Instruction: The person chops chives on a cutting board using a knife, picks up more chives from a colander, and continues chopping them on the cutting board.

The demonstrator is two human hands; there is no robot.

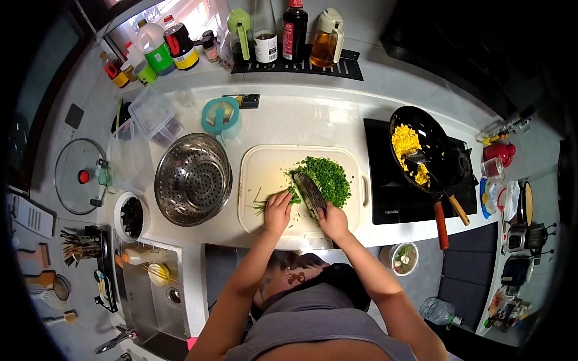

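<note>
A cream cutting board (257,165) lies on the counter in front of me. My right hand (333,220) is closed round the handle of a kitchen knife (310,194), its broad blade slanting up and left across the board. With curled fingers my left hand (278,210) presses down a bunch of green chives (294,195) just left of the blade. A pile of finely chopped chives (330,178) spreads right of and above the knife. A few loose stalks (260,204) stick out to the left of my left hand.
A steel colander (194,180) stands left of the board. On the right, a wok (435,135) with yellow scrambled egg (406,139) and a spatula sits on the black cooktop (391,204). A sink (150,301) is at lower left. Bottles (295,33) line the back shelf.
</note>
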